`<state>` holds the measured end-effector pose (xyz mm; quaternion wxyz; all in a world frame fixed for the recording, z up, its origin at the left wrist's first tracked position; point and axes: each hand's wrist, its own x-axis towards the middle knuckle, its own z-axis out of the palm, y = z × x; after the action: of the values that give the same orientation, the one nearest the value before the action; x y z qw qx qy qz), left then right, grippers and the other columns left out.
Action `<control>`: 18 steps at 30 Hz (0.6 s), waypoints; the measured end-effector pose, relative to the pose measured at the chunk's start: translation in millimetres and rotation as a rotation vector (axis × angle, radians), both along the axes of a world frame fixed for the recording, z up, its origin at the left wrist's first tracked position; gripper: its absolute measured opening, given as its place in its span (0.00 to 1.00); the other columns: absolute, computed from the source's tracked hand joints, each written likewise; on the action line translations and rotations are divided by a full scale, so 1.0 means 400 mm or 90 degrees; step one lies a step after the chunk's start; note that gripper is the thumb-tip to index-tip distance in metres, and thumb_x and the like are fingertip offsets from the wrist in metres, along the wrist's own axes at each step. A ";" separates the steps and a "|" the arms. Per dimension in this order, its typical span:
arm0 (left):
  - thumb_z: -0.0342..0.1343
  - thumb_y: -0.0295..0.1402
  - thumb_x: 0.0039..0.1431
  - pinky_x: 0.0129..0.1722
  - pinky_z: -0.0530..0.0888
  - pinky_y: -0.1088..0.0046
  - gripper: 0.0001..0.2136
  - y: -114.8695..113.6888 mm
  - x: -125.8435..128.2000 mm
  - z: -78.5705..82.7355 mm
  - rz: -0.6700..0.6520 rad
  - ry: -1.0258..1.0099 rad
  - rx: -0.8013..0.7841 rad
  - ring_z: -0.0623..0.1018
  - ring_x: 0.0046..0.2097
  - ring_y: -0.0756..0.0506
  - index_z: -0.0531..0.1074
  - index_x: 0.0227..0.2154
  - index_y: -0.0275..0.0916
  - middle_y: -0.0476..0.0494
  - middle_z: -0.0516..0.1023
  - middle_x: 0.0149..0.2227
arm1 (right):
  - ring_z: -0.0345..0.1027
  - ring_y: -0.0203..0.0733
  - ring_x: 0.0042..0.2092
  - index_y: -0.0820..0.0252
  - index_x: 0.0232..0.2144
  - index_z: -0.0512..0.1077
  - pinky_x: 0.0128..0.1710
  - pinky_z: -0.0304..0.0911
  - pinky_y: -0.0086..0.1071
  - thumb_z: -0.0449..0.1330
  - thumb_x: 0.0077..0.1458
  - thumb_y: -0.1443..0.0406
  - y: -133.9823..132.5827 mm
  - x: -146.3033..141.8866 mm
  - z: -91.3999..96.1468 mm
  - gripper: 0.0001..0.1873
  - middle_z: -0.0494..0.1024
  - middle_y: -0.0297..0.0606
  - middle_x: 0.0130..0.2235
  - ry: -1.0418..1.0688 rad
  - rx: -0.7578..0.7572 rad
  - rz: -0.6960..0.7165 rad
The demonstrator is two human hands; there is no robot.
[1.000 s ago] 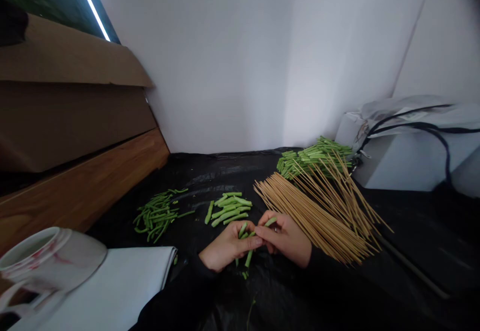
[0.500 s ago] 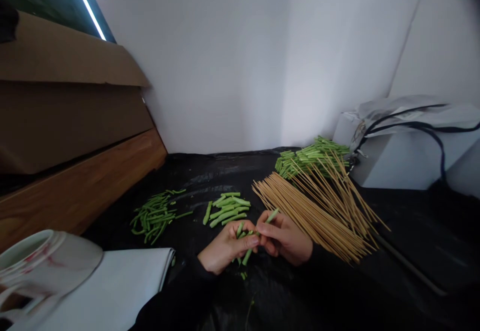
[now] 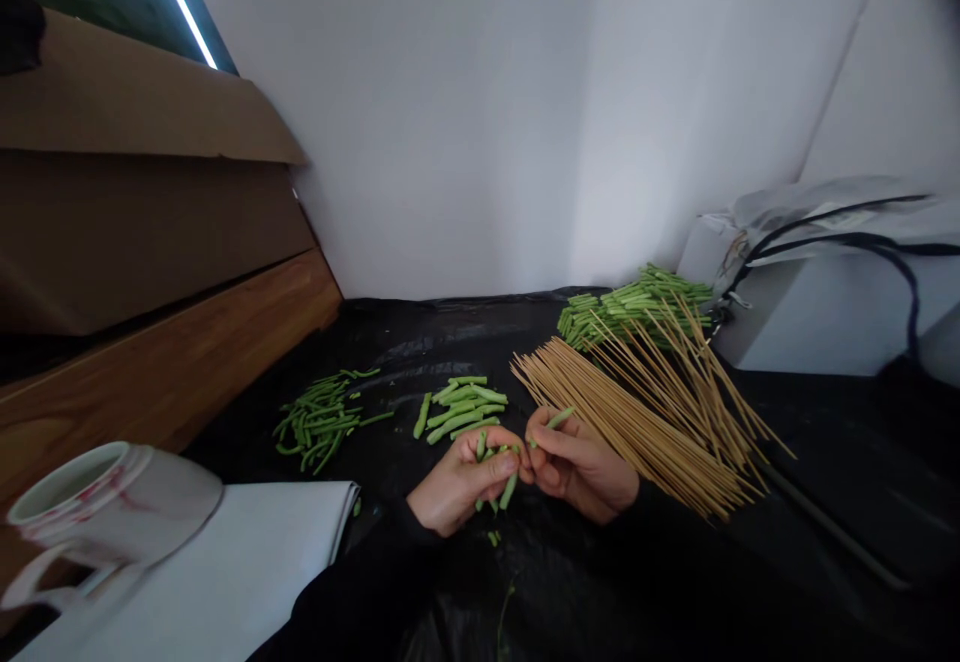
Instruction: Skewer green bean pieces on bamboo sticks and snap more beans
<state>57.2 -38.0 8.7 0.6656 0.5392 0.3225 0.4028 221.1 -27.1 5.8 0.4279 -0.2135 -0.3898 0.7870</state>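
My left hand (image 3: pixel 454 485) is closed around several short green bean pieces (image 3: pixel 509 492), their ends poking out above and below the fingers. Close beside it, my right hand (image 3: pixel 592 470) pinches one green bean piece (image 3: pixel 561 418) between thumb and fingers. The fingertips of both hands nearly meet. Just beyond the left hand lies a small pile of cut bean pieces (image 3: pixel 469 406). Bamboo skewers (image 3: pixel 637 427) are spread to the right of my right hand. Whether a skewer is within my grip cannot be made out.
Thinner green beans (image 3: pixel 322 422) lie to the left, and a larger bean heap (image 3: pixel 630 307) sits behind the skewers. A white mug (image 3: pixel 120 502) rests on a folded white sheet (image 3: pixel 247 552). Cardboard box (image 3: pixel 150 232) at left; white box (image 3: pixel 810 317) with dark straps at right; black plastic (image 3: pixel 420 332) covers the surface.
The hands have drawn slightly apart: the right, with its bean piece, has shifted away from the beans in the left. The whole view has moved a little.
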 end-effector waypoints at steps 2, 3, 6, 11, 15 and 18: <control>0.63 0.45 0.50 0.18 0.49 0.79 0.17 0.001 0.005 0.002 0.030 -0.049 -0.026 0.55 0.19 0.58 0.70 0.27 0.34 0.49 0.71 0.24 | 0.59 0.26 0.18 0.61 0.24 0.65 0.16 0.50 0.21 0.67 0.47 0.56 0.000 0.000 0.001 0.17 0.74 0.31 0.22 0.003 -0.003 -0.004; 0.63 0.45 0.51 0.18 0.49 0.79 0.17 0.004 0.007 0.001 0.045 -0.076 -0.046 0.55 0.19 0.58 0.70 0.27 0.34 0.50 0.70 0.24 | 0.59 0.25 0.18 0.61 0.24 0.65 0.16 0.51 0.21 0.67 0.48 0.56 -0.001 -0.002 0.000 0.17 0.74 0.31 0.22 -0.001 0.005 -0.009; 0.62 0.43 0.53 0.18 0.51 0.81 0.16 0.016 0.005 -0.002 0.073 -0.159 -0.128 0.56 0.19 0.58 0.67 0.27 0.35 0.52 0.65 0.22 | 0.62 0.27 0.19 0.62 0.25 0.67 0.17 0.54 0.21 0.66 0.49 0.54 -0.004 -0.008 -0.007 0.18 0.74 0.31 0.24 -0.032 0.047 -0.019; 0.58 0.40 0.57 0.16 0.48 0.83 0.12 0.032 -0.014 -0.005 0.050 -0.209 -0.229 0.54 0.19 0.58 0.67 0.29 0.35 0.55 0.59 0.20 | 0.63 0.29 0.18 0.62 0.28 0.67 0.17 0.56 0.23 0.58 0.54 0.48 -0.015 -0.018 -0.017 0.21 0.74 0.32 0.23 -0.110 0.120 0.033; 0.61 0.42 0.54 0.16 0.48 0.82 0.16 0.023 -0.010 -0.005 0.041 -0.140 -0.189 0.56 0.19 0.58 0.70 0.36 0.34 0.55 0.61 0.21 | 0.63 0.30 0.17 0.60 0.28 0.65 0.17 0.56 0.24 0.56 0.55 0.46 -0.019 -0.017 -0.019 0.22 0.71 0.29 0.20 -0.181 0.170 0.061; 0.66 0.42 0.48 0.16 0.47 0.82 0.18 0.013 -0.001 -0.008 0.028 -0.091 -0.167 0.57 0.19 0.58 0.70 0.35 0.33 0.55 0.61 0.20 | 0.61 0.30 0.16 0.60 0.24 0.64 0.17 0.56 0.24 0.55 0.54 0.45 -0.018 -0.016 -0.024 0.25 0.69 0.29 0.18 -0.244 0.198 0.095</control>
<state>56.6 -32.7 5.7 0.7424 0.4104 0.3358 0.4095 214.5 -34.1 -3.9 0.3150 -0.2609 -0.5949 0.6919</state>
